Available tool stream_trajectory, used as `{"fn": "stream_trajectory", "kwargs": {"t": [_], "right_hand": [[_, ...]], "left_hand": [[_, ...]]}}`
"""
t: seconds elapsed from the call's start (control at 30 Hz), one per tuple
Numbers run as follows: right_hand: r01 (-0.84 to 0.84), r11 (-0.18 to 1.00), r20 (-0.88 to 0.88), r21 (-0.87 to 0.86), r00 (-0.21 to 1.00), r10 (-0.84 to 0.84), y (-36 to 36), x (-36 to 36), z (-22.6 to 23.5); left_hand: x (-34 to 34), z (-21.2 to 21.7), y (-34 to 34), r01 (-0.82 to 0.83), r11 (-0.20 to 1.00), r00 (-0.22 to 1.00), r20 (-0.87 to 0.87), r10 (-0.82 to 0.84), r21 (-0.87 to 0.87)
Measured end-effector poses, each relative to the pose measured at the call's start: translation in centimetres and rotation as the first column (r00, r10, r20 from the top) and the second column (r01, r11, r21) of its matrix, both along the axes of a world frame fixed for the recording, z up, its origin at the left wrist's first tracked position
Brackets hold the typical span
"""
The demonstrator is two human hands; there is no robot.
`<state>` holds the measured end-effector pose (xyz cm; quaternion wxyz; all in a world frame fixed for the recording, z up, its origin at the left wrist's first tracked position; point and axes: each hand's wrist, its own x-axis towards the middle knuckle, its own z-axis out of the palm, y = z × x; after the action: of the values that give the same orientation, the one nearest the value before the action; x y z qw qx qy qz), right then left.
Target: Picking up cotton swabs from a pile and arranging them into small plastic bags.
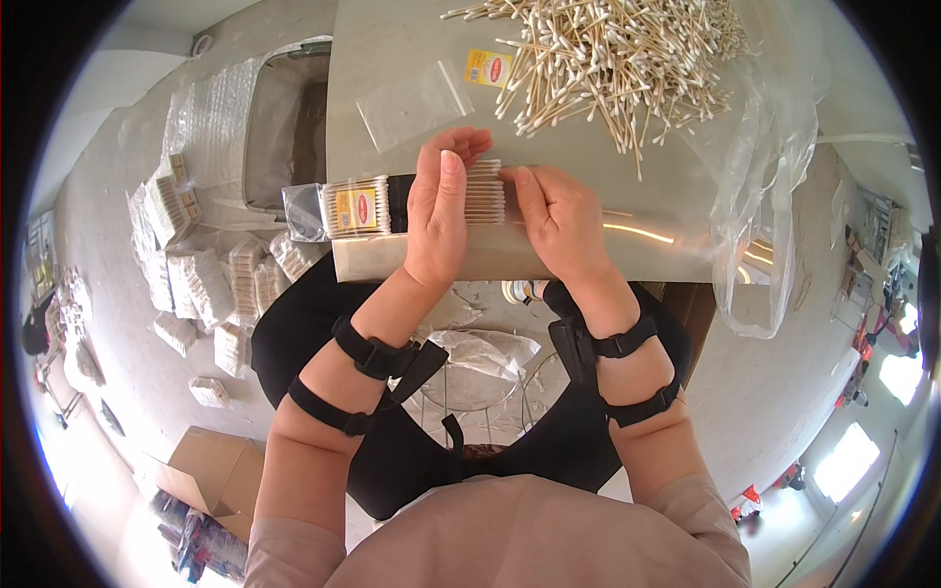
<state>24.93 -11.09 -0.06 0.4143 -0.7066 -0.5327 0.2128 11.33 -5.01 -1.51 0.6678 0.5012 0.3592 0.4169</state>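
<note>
A row of cotton swabs [483, 194] lies side by side near the table's front edge, between my hands. My left hand [438, 211] stands on edge over the row's left part, fingers stretched out and thumb up. At the row's right end, my right hand [566, 218] has curled fingers, their tips close against the swabs; whatever lies inside them is hidden. Left of my left hand is a clear bag [306, 213] with swabs and a yellow-and-red card [357, 209] in its mouth area. A black strip [399, 203] shows between the card and my left hand.
A big heap of loose cotton swabs [618, 73] covers the table's far right. Beside it are another yellow card [488, 68] and a flat clear bag [412, 106]. Clear plastic sheeting [760, 196] hangs over the right edge. A grey bin [284, 127] and swab packs [199, 284] are at left.
</note>
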Motion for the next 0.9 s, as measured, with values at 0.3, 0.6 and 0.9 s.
{"fn": "stream_trajectory", "kwargs": {"t": [0.3,0.6,0.9], "right_hand": [[0.003,0.996,0.011,-0.086,1.000,-0.002,0.1,0.0,0.0],[-0.181,0.981,0.191,0.067,0.968,0.166,1.4,0.5,0.1],[-0.168,0.986,0.158,0.007,0.974,0.165,1.4,1.6,0.0]], "left_hand": [[-0.1,-0.1,0.0,0.001,1.000,1.000,-0.018,-0.001,0.002],[-0.1,0.1,-0.1,0.014,1.000,1.000,-0.019,-0.014,0.008],[-0.5,0.2,-0.1,0.079,0.996,0.996,-0.048,-0.077,0.046]]}}
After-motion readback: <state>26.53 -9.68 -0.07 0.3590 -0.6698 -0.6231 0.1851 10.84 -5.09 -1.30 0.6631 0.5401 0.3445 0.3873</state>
